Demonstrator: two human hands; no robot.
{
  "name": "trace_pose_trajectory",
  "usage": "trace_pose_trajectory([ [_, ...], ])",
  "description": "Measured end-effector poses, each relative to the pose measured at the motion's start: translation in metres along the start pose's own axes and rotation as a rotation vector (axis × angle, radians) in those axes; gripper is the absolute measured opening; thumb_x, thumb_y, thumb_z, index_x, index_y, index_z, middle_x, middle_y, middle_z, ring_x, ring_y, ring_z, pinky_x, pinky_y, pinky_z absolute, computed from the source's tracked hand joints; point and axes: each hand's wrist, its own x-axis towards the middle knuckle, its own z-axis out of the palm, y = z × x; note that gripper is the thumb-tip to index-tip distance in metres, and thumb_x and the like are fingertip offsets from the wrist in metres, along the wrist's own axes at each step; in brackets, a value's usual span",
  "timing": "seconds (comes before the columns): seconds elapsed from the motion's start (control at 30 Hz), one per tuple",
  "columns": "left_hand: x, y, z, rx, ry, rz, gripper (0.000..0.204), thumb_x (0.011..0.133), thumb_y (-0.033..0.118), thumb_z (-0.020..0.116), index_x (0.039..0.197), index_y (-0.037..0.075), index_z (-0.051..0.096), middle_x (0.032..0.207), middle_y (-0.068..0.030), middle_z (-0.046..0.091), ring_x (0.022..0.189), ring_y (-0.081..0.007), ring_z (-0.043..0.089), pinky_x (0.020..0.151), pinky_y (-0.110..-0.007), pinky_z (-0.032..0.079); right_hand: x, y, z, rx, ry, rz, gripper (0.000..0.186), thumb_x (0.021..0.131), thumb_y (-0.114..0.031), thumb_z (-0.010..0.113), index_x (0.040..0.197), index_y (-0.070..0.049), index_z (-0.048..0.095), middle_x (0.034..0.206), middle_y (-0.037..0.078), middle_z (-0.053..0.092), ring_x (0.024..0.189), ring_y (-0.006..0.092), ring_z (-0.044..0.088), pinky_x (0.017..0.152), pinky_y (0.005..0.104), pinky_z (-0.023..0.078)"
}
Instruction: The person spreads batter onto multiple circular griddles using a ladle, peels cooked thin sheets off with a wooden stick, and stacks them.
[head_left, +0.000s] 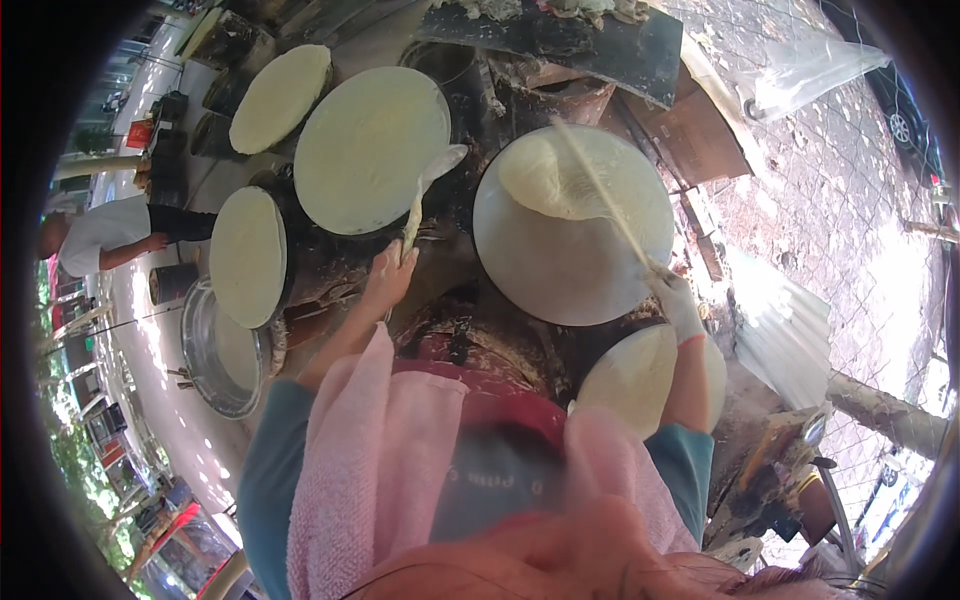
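Note:
My left hand [388, 280] is closed around the batter-coated handle of a ladle [445, 162]. The ladle's bowl hangs over the edge of a round griddle [372, 150] covered with pale batter or flatbread. In my right hand [677, 303], which looks whitish, is one end of a long thin stick [600, 190]. It reaches across another round griddle [540, 270] on the right. On that griddle's far half lies a pale flatbread [545, 175], bunched and folded, with the stick over it. Whether the stick touches or lifts the flatbread I cannot tell.
More covered griddles stand at far left [280, 98], left [248, 257] and near right [635, 375], partly behind my right forearm. A metal pot [195, 350] of pale batter sits at lower left. Beyond it stands a person [110, 232]. Cardboard [690, 125] and wire fencing are on the right.

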Motion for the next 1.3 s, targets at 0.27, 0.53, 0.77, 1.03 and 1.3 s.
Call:
trace_pose_trajectory([
  [0.27,0.078,-0.011,0.034,0.133,-0.261,0.083,0.033,0.084,0.018,0.057,0.115,0.007,0.056,0.107,-0.0176,0.06,0.098,-0.0291,0.057,0.073,-0.034,0.047,-0.021,0.018,-0.013,-0.003,-0.199,0.02,0.043,0.084,-0.009,0.065,0.124,0.002,0.055,0.099,0.003,0.064,0.088,0.0071,0.057,0.079,0.02,0.046],
  [0.53,0.081,-0.003,-0.021,-0.486,-0.183,-0.19,0.021,0.091,0.019,0.046,0.088,0.001,0.054,0.06,-0.015,0.059,0.054,-0.0336,0.059,0.047,-0.046,0.046,0.004,0.017,0.018,-0.117,-0.324,0.026,0.041,0.085,-0.015,0.065,0.121,0.003,0.056,0.094,0.001,0.064,0.085,0.0062,0.056,0.079,0.0196,0.044],
  [0.77,0.0,0.003,-0.04,-0.586,-0.791,-0.002,0.033,0.09,0.016,0.047,0.116,-0.003,0.055,0.11,-0.015,0.061,0.096,-0.0191,0.061,0.074,-0.03,0.049,-0.102,0.074,0.054,0.189,-0.215,0.11,0.039,0.083,-0.014,0.068,0.12,-0.003,0.058,0.079,-0.005,0.058,0.055,0.0003,0.044,0.045,0.0155,0.032],
  [1.03,0.028,-0.026,-0.009,-0.622,0.458,0.26,0.031,0.082,0.015,0.067,0.106,-0.003,0.059,0.102,-0.0187,0.061,0.079,-0.0283,0.059,0.065,-0.036,0.048,-0.106,-0.013,0.279,0.915,-0.008,0.124,0.019,0.086,-0.017,0.063,0.102,-0.01,0.055,0.066,-0.003,0.053,0.047,0.0056,0.046,0.04,0.0203,0.038],
  [1.3,0.011,-0.109,0.007,-0.355,0.466,0.187,0.036,0.085,0.019,0.066,0.112,0.0,0.053,0.109,-0.0151,0.059,0.089,-0.0265,0.059,0.074,-0.033,0.047,0.014,-0.006,0.419,0.495,0.58,0.042,0.019,0.089,-0.023,0.059,0.1,-0.008,0.061,0.072,-0.001,0.055,0.061,0.0065,0.048,0.055,0.0232,0.041],
])
